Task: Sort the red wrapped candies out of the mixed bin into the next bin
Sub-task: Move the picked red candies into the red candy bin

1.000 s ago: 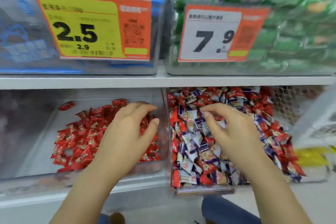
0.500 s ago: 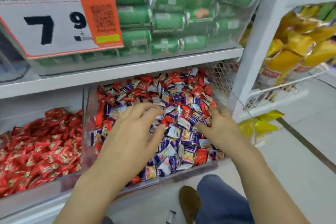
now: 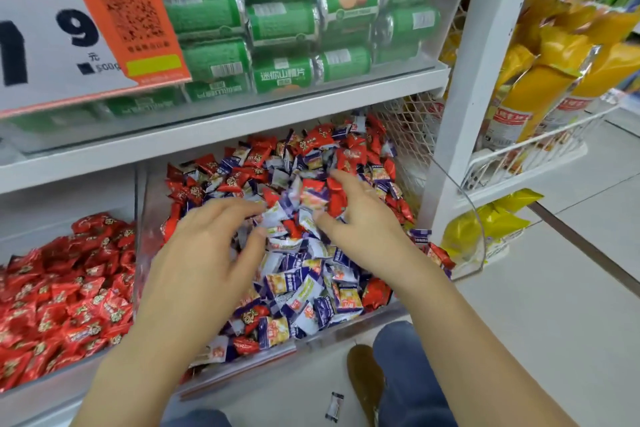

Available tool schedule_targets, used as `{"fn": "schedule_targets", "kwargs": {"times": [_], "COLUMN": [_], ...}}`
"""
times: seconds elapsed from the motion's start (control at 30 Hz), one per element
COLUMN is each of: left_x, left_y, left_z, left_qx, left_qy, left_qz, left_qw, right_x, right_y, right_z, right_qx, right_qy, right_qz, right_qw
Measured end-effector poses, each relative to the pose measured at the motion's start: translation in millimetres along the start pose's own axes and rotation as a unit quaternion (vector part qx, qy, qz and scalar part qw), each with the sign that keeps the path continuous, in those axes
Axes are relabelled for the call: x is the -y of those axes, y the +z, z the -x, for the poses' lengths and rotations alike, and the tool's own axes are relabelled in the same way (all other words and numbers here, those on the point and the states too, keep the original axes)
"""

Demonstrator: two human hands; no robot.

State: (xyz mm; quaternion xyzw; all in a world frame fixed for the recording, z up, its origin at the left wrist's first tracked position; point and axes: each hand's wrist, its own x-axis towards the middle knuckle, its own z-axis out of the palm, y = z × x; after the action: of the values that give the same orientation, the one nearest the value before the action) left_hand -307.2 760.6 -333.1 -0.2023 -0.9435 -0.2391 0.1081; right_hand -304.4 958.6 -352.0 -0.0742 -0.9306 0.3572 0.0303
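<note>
Search step: both hands over mixed bin; left hand spread, empty; right hand loosely curled among wrappers, hold unclear; red candies scattered throughout; next: pinch one, carry to red bin at left.

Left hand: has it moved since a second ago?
Yes. The left hand was over the red candy bin; it has crossed rightward over the clear divider wall and is now on the mixed bin.
</note>
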Motion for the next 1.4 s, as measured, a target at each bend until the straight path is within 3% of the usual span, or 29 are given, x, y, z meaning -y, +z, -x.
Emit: {"fn": "schedule_targets", "kwargs": {"times": [0.13,0.23,0.33,0.4,0.5,0.57,0.63,0.77,0.93,1.03,1.13,1.23,1.33,1.4], "left_x": [6,7,4,1,-7,-16,-25,-40,-42,-42,-44,-37,-29,-27], "left_y": [-7,-11,-10,-7,1,9,20,40,42,36,26,18,19,22], "left_z": [-1,-1,1,-1,-3,-4,-4,-5,-16,-21,-28,-38,-44,-45], "left_qx": [-0.056,-0.075,-0.076,-0.068,-0.019,0.034,0.067,0.063,0.058,0.057,-0.038,-0.052,0.005,0.053], "left_qy": [-0.023,-0.028,-0.03,-0.017,0.014,0.051,0.086,0.14,0.161,0.12,0.071,0.004,-0.064,-0.064], "left_qz": [0.03,0.044,0.062,0.06,0.05,0.033,0.015,-0.057,-0.078,-0.003,0.078,0.051,-0.05,-0.102], "left_qw": [0.998,0.996,0.995,0.996,0.998,0.998,0.994,0.987,0.982,0.991,0.994,0.997,0.997,0.991], "right_x": [28,36,26,10,-17,-27,-30,-25,-13,-13,-20,-32,-37,-38], "right_y": [7,-1,-33,-52,-59,-55,-48,-50,-41,-37,-44,-46,-43,-40], "right_z": [10,18,21,23,24,27,29,29,31,26,24,22,17,14], "right_qx": [0.049,0.091,0.006,-0.049,-0.087,-0.014,0.083,0.069,0.114,0.047,0.002,-0.045,-0.055,-0.034], "right_qy": [-0.114,-0.149,-0.109,-0.067,0.019,0.083,0.113,0.085,0.011,-0.001,0.005,0.021,0.04,0.04], "right_qz": [-0.059,-0.097,-0.205,-0.217,-0.035,0.131,0.211,0.172,0.127,0.14,0.088,0.062,0.073,0.089], "right_qw": [0.991,0.98,0.973,0.973,0.995,0.988,0.967,0.979,0.985,0.989,0.996,0.997,0.995,0.995]}}
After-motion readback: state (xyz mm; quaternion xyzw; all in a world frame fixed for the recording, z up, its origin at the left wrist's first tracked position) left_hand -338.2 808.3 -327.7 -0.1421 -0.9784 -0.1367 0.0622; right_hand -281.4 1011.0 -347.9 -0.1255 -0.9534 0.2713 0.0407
